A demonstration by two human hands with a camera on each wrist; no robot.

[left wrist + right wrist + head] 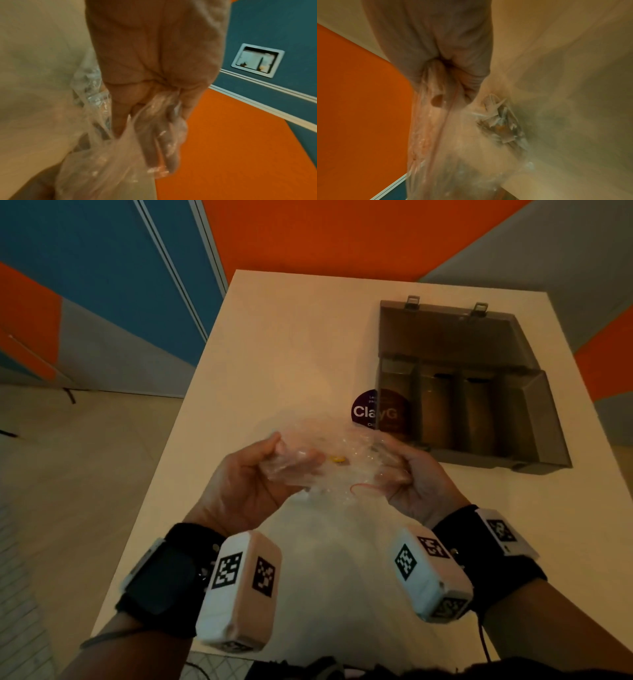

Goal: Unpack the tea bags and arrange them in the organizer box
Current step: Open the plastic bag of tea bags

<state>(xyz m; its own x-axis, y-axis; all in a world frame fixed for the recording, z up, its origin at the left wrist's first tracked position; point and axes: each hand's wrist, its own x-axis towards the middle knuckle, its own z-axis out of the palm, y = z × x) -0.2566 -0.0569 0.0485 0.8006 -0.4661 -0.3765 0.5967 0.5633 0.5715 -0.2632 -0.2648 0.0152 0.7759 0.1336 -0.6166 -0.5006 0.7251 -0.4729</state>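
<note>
Both hands hold a clear crumpled plastic bag (337, 455) above the white table (274, 344). My left hand (270, 463) grips its left edge, fingers curled into the film (154, 135). My right hand (397, 470) grips the right edge, where a thin red line runs along the bag (443, 121). A small yellow item (337, 459) shows through the plastic; tea bags (501, 124) are bunched inside, blurred. The grey translucent organizer box (479, 453) stands with its lid up at the right, with several compartments.
A purple round sticker reading "Clay" (366, 410) lies on the table partly under the box's left wall. The table's left edge drops to a pale floor (85, 474). Orange and blue wall panels (308, 231) rise behind.
</note>
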